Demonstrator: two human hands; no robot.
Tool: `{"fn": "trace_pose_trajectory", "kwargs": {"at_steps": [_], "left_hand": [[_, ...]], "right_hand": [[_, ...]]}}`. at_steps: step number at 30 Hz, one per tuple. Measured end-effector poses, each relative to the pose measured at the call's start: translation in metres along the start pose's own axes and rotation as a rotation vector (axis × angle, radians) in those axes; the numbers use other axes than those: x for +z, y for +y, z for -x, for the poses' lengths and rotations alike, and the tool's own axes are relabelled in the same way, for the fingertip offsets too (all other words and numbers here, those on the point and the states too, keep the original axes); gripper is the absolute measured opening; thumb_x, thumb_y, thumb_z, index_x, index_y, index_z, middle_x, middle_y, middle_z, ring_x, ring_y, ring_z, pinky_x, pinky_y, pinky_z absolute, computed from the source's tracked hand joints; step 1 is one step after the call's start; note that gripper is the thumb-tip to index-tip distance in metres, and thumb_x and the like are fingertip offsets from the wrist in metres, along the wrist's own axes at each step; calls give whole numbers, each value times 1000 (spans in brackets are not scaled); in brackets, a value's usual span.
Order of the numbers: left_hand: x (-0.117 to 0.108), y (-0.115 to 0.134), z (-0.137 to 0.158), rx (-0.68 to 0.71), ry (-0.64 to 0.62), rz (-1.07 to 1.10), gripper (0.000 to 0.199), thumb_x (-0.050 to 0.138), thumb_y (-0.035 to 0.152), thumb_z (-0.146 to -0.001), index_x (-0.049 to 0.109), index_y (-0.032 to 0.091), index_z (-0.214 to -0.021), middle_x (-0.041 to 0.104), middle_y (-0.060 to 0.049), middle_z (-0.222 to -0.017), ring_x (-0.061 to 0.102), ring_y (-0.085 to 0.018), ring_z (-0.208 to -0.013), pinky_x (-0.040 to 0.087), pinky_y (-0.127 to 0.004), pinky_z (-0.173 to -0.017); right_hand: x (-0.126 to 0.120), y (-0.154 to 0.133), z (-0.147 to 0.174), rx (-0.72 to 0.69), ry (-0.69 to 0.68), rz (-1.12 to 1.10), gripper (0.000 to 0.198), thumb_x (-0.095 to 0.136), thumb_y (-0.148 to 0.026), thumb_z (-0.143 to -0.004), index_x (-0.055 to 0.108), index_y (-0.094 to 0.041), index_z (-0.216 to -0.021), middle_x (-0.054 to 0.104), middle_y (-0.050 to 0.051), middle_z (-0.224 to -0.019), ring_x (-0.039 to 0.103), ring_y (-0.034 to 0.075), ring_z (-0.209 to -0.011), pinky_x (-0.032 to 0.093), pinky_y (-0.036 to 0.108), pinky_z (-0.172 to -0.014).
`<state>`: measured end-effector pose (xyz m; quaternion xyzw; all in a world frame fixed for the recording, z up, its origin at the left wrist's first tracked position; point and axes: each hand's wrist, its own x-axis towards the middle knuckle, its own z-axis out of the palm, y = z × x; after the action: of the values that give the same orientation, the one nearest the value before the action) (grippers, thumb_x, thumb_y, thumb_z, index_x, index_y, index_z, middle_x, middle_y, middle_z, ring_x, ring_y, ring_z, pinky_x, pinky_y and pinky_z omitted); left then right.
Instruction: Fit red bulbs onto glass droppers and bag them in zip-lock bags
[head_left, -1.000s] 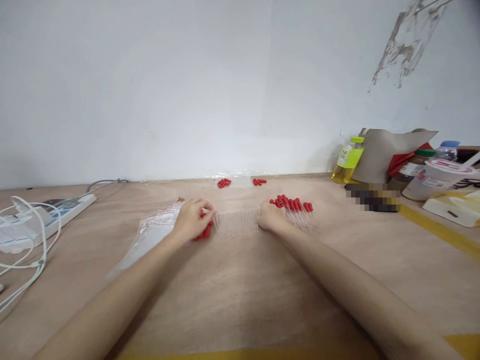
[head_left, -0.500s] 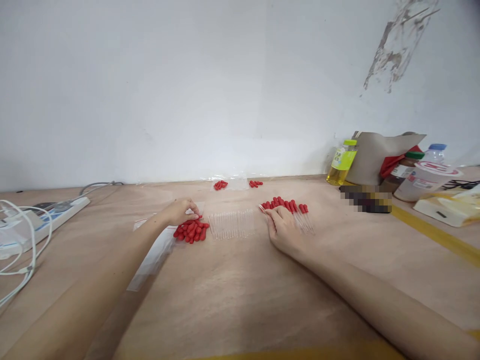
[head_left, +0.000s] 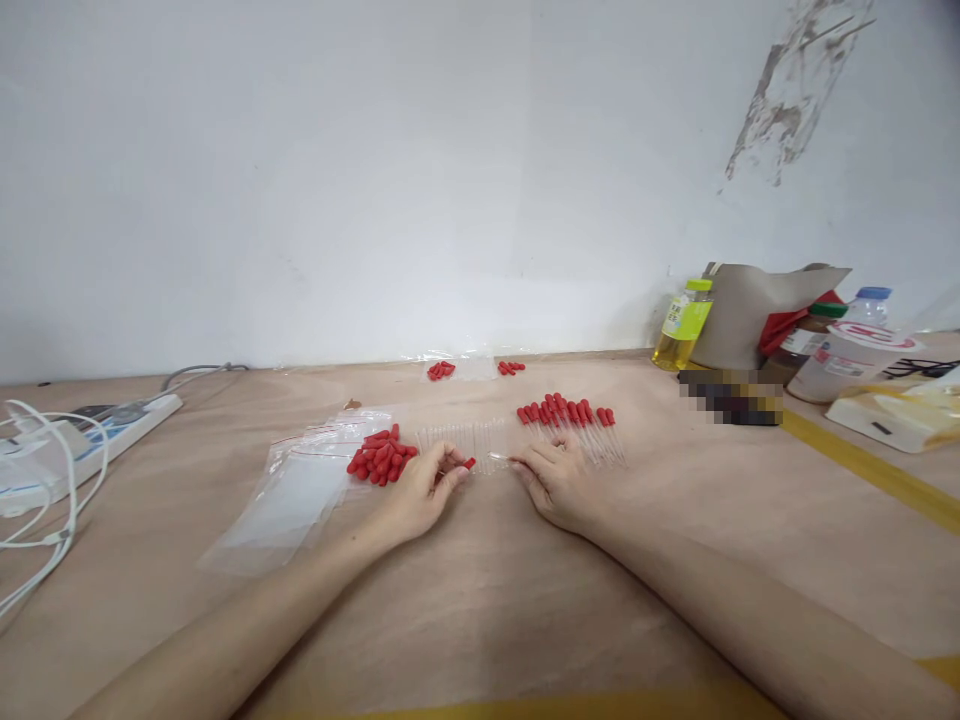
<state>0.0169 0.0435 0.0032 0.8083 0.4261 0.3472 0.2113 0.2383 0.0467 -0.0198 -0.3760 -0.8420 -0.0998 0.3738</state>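
Note:
My left hand (head_left: 429,490) pinches a red rubber dropper bulb (head_left: 469,463) between thumb and fingers, its tip pointing right. Facing it, my right hand (head_left: 555,478) is closed on a clear glass dropper tube (head_left: 499,457), whose end points left toward the bulb; a small gap lies between the two. Behind the hands is a row of clear dropper tubes (head_left: 457,436), partly covered by my left hand. A pile of red bulbs (head_left: 381,460) sits left of my left hand. Beyond my right hand lie several droppers with red bulbs fitted (head_left: 574,412), side by side.
Clear zip bags (head_left: 292,500) lie left of the pile. Small groups of red pieces (head_left: 441,371) rest on plastic near the wall. A power strip (head_left: 90,450) with white cables is at left. At right stand a yellow drink bottle (head_left: 682,325), a plastic cup (head_left: 855,362) and other bottles.
My left hand has come from the pile to the middle with a red bulb. My right hand has moved left from the finished row and now holds a tube. The zip bags show more fully.

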Motion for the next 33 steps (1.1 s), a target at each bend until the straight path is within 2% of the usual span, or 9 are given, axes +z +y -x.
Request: {"fn": "trace_pose_trajectory", "kwargs": {"at_steps": [2,5,8,15,19,24,29,33], "left_hand": [[11,-2,5,-9,14,77,16,45,26,-84,48,18,-97,61,-4,-84,58,-16,-77,46,-28,-68],[14,-6,5,31,-18,55,19,46,25,-84,54,19,-100,61,-4,-91,57,-16,-82,45,-28,-72],[11,-5,4,72,-41,1,16,45,24,-85,59,18,-92,61,-3,-87,56,-15,-79,44,-26,-70],[12,-3,6,84,-23,17,15,45,25,-86,58,17,-87,61,-2,-82,56,-14,-76,42,-23,-67],[11,0,8,68,-59,-8,18,44,27,-86,59,18,-84,62,-1,-78,56,-14,-72,42,-23,-65],[10,3,9,115,-94,-47,17,45,25,-86,60,19,-82,62,-2,-77,56,-15,-73,43,-25,-66],[12,0,9,154,-68,-108,16,48,26,-85,62,18,-81,62,-2,-74,56,-14,-70,42,-24,-64],[13,0,11,187,-70,-113,16,47,26,-85,60,17,-82,60,-1,-74,55,-13,-68,40,-23,-62]], "right_hand": [[0,-1,1,-23,-12,-4,20,38,-22,-88,58,-18,-92,64,3,-80,54,12,-68,27,31,-74],[0,-2,0,-33,-15,-15,20,39,-22,-88,58,-18,-91,65,3,-81,54,12,-68,26,31,-73],[0,-4,-1,-47,-27,-27,20,39,-22,-87,59,-18,-89,65,3,-80,54,12,-69,26,31,-74],[2,-7,-1,-79,-78,-82,20,41,-20,-86,61,-19,-89,65,2,-77,54,11,-70,25,31,-74],[3,-3,-1,-90,-116,-110,20,43,-19,-86,62,-22,-91,63,1,-77,54,11,-72,25,30,-76],[2,-1,-4,-101,-158,-101,23,43,-16,-85,63,-25,-93,63,-1,-79,53,10,-72,23,30,-75],[2,-4,-4,-118,-168,-21,20,44,-16,-83,62,-22,-86,62,0,-73,51,11,-68,21,31,-71],[1,-12,-4,-96,-178,-44,18,42,-18,-83,60,-19,-80,61,-1,-69,49,10,-63,22,29,-68]]}}
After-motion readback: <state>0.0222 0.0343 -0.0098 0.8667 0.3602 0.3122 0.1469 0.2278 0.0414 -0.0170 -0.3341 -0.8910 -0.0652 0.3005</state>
